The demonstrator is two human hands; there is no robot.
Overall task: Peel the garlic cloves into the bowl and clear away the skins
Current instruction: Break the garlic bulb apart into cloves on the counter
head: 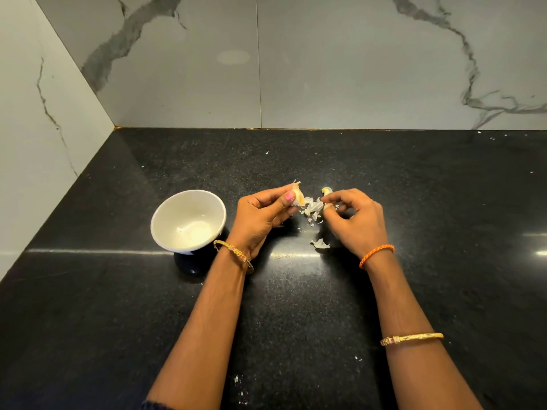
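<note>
A garlic clove (297, 197) was pinched in the left hand (262, 216) above the surface (296, 291), just right of the bowl (165, 214). The right hand (353, 217) was pinched on a skin strip (314, 206). Long axis ran near-upright, tip pointed up and away. Risks judged: clove slipped from the fingers, skins (320, 243) scattered wider or into the bowl.

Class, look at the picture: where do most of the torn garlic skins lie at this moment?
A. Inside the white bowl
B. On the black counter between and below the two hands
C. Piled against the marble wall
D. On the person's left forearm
B: the papery white garlic skins lie scattered on the black speckled stone counter between the left hand and right hand, while the white ceramic bowl holds no skins.
</note>
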